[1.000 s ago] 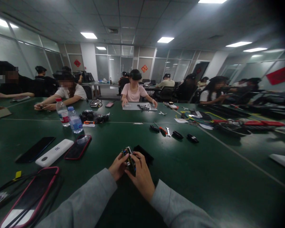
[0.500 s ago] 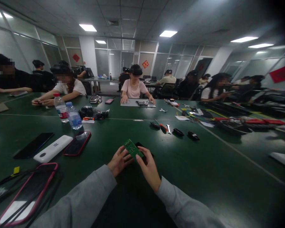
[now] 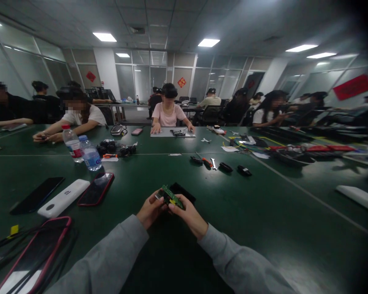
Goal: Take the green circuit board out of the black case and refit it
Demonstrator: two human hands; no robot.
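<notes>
A green circuit board (image 3: pixel 172 196) is held between my two hands, just above the table. It is tilted, and yellow and dark parts show on the side toward me. My left hand (image 3: pixel 151 209) grips its left end, thumb on top. On the right end, my right hand (image 3: pixel 188 213) has closed its thumb and fingers around the edge. Right behind the board lies a black, box-like piece (image 3: pixel 182 191) on the table, partly covered by the board and my right hand.
Phones, a white power bank (image 3: pixel 63 198) and cables lie at left, near two water bottles (image 3: pixel 90 154). Beyond my hands are a wrench (image 3: pixel 214 164), an orange screwdriver (image 3: pixel 207 163) and black casings (image 3: pixel 225 167). A person in pink (image 3: pixel 168 112) sits opposite at the green table (image 3: pixel 257 220).
The board has been turned from its flat green face to a tilted view showing its components. My left hand has closed on its left end. The whole view has shifted slightly.
</notes>
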